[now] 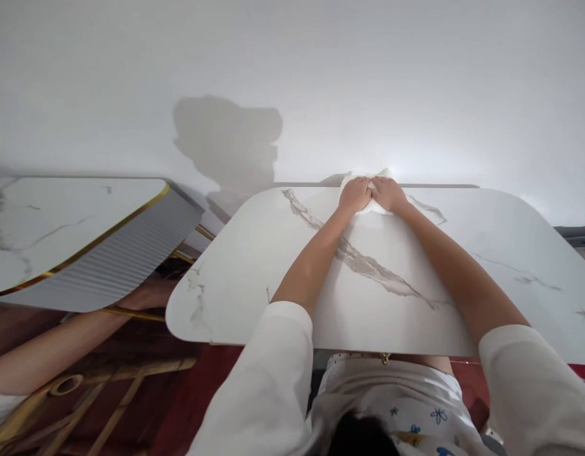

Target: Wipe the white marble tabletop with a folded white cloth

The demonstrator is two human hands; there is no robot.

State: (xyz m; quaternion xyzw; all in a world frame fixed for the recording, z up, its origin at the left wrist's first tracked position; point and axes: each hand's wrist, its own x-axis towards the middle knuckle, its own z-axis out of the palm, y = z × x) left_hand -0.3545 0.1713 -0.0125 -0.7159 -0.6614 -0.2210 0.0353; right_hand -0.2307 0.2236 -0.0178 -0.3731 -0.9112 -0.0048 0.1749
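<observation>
Both my arms reach across a white marble table (254, 266) with grey veins. At its far edge, by the wall, my left hand (355, 194) and my right hand (390, 193) lie side by side, fingers curled down onto a white cloth (378, 173). The cloth bunches up behind and between the hands, and most of it is hidden under them. White sleeves cover my upper arms.
A second marble table (59, 228) with a gold rim and a ribbed side stands to the left. Another person's arm (59, 348) reaches under it near gold chair legs (111, 386). A white wall (416, 82) rises just behind the tables.
</observation>
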